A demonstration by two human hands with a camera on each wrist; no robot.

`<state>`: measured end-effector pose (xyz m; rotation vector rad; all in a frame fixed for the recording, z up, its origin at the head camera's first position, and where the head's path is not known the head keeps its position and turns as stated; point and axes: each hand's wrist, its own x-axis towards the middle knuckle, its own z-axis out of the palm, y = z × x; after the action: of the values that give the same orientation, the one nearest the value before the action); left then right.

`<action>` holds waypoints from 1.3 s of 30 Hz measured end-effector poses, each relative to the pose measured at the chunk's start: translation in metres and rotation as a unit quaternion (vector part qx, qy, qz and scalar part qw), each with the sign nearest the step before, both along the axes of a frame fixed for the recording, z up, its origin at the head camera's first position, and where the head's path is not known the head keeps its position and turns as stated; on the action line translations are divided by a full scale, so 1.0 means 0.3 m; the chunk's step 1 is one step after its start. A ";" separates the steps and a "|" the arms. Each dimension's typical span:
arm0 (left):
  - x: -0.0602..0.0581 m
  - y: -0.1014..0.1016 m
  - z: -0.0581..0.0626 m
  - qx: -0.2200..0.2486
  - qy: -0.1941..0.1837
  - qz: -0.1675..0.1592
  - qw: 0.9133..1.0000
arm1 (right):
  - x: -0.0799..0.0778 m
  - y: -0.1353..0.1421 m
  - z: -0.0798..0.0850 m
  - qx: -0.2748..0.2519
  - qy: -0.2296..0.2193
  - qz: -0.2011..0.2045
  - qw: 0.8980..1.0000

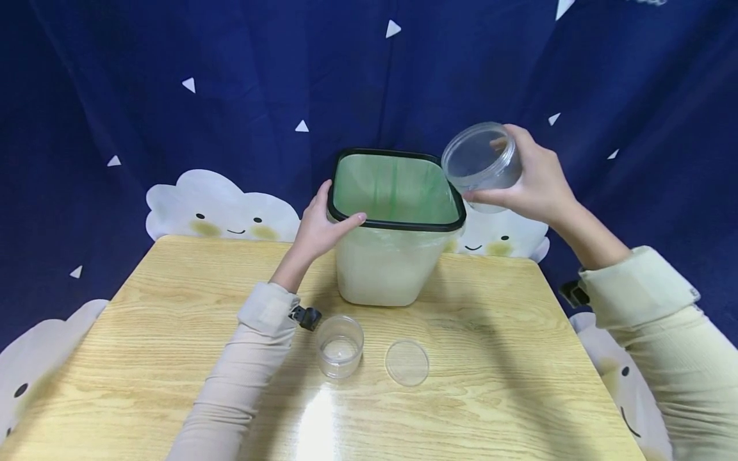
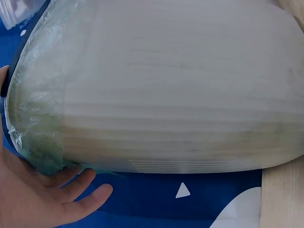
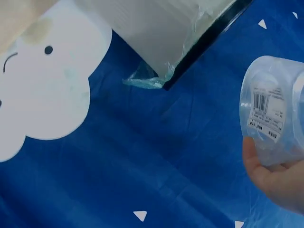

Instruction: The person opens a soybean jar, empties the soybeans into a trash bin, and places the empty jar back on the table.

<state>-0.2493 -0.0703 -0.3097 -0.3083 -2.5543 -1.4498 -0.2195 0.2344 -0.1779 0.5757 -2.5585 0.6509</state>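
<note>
A whitish trash bin (image 1: 380,269) with a black rim and a thin green liner bag (image 1: 398,189) stands upright at the back of the table. My left hand (image 1: 319,227) holds the bin's front left corner, thumb over the front rim and fingers along the left side. The left wrist view shows several of its fingertips (image 2: 102,192) beside the bin wall. My right hand (image 1: 539,176) grips a clear plastic jar (image 1: 507,176) around its side, tilted beside the bin's right rim. A barcode label (image 3: 267,111) shows on the jar. No lid covers the jar's mouth.
A smaller clear jar (image 1: 340,346) stands lidless on the wooden table (image 1: 190,320), near the left wrist. To its right lies a clear round lid (image 1: 407,363). Behind the table hangs a dark blue curtain (image 1: 248,83) with white triangles and smiling clouds.
</note>
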 end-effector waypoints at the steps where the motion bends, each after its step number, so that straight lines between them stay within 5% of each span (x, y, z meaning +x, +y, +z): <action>1: 0.000 -0.001 0.000 0.000 0.001 -0.001 1.000 | 0.005 0.002 -0.004 -0.011 -0.008 -0.003 1.000; 14: -0.006 0.001 0.001 0.000 0.004 -0.005 1.000 | 0.061 0.013 -0.046 -0.078 -0.038 -0.013 0.996; 22: -0.006 0.002 0.000 0.004 0.004 -0.004 1.000 | 0.093 0.033 -0.091 -0.154 -0.076 0.011 0.985; 28: -0.007 0.000 -0.002 0.008 0.000 -0.005 1.000 | 0.119 0.055 -0.141 -0.228 -0.110 0.051 0.966; 35: -0.006 -0.004 -0.004 0.009 -0.006 -0.002 1.000 | 0.142 0.086 -0.228 -0.365 -0.143 0.133 0.910; 39: -0.008 -0.007 -0.006 0.008 -0.004 -0.002 1.000 | 0.153 0.105 -0.292 -0.397 -0.141 0.142 0.896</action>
<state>-0.2516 -0.0723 -0.3117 -0.3053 -2.5485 -1.4767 -0.1735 0.2658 -0.2655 0.5804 -2.1574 1.8688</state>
